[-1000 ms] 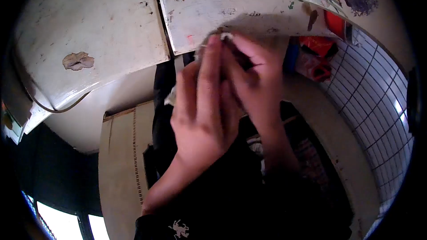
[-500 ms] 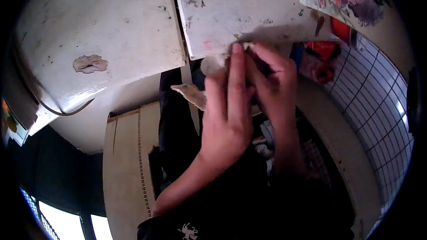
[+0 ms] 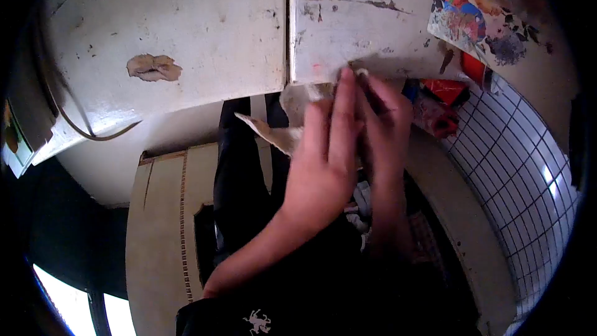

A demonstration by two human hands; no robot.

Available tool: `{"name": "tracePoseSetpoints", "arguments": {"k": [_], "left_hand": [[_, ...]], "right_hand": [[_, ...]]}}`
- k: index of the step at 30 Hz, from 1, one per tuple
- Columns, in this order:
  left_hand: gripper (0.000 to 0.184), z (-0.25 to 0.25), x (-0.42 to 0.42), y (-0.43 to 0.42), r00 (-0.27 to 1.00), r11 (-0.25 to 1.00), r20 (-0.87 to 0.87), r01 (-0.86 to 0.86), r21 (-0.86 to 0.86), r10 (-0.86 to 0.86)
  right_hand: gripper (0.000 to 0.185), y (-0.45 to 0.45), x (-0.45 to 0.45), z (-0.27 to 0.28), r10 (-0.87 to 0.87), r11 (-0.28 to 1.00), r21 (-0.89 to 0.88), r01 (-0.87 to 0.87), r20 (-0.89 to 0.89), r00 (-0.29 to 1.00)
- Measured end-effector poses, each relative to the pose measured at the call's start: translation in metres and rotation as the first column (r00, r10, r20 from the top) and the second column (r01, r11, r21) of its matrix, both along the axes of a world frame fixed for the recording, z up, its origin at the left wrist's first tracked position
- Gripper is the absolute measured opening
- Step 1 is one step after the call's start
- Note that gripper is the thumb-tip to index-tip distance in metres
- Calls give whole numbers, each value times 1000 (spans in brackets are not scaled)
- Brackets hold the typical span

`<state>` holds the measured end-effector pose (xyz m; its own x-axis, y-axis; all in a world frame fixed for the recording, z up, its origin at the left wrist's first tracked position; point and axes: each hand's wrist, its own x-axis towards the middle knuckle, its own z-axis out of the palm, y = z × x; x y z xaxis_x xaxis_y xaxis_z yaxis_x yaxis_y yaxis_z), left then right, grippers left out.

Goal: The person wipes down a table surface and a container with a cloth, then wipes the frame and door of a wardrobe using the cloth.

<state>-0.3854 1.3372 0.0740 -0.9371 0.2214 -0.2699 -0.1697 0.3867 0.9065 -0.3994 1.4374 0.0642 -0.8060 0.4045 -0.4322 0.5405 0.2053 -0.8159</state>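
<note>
Both my hands are raised close together at the front edge of the white table (image 3: 211, 31). A thin, pale beige piece with a rough, curled edge (image 3: 272, 134) sticks out to the left of my left hand (image 3: 326, 155), whose fingers are bent around it. My right hand (image 3: 388, 118) has its fingertips pinched together beside the left fingertips, at the piece's upper part. Fingers hide most of the piece, and its material is unclear. A small brownish scrap with ragged edges (image 3: 154, 67) lies on the table to the left.
A paint-smeared palette sheet (image 3: 479, 22) lies at the table's upper right. Red packaging (image 3: 444, 93) and a black wire grid (image 3: 507, 149) are on the right. A cable (image 3: 93, 137) loops at the left edge. Below stands a cream panel (image 3: 155, 224) with a perforated strip.
The camera view has shifted, so the table and scrap appear farther right. My hands remain together on the pale piece, with slight finger movement.
</note>
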Motion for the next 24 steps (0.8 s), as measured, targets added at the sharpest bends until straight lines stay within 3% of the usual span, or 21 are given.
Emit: {"name": "tracePoseSetpoints", "arguments": {"k": [2,4,6,9,11,12,14,16,19,21,22,24], "left_hand": [[52,2,-2,3,999,1000,46,-9,10,9],[52,-2,-9,0,988,997,-145,-57,-46,50],[54,-5,-3,-2,997,998,-57,-51,-33,49],[54,2,0,0,996,999,88,-12,48,8],[55,-3,-6,-7,998,999,53,-46,19,45],[55,-4,-8,-11,997,997,21,-75,-10,75],[58,-1,-10,-8,998,998,27,-56,-13,56],[61,-3,1,21,996,996,-3,84,0,-84],[64,-2,2,28,997,995,-15,78,68,-77],[62,-4,2,17,998,998,-14,59,31,-58],[60,-1,-1,8,998,998,-60,29,-55,-32],[60,-1,-3,1,1000,1000,9,-11,-13,12]], "right_hand": [[21,9,5,-1,50,997,57,-55,84,995],[21,0,-3,0,52,997,44,-56,83,995],[21,0,-1,-1,52,998,26,-54,76,996],[20,6,6,-13,58,996,67,-53,-77,995],[20,-1,4,-11,205,919,343,-196,10,979],[20,-15,-10,0,103,985,144,-97,-40,994],[21,-7,-14,5,140,984,113,-139,5,990],[22,29,-2,9,100,984,153,-93,-41,994],[24,39,7,5,94,971,224,-81,-49,994],[25,23,3,14,46,979,196,-59,71,996],[25,15,0,9,162,961,229,-155,-15,987],[22,9,-4,4,165,959,246,-141,-81,983]]}}
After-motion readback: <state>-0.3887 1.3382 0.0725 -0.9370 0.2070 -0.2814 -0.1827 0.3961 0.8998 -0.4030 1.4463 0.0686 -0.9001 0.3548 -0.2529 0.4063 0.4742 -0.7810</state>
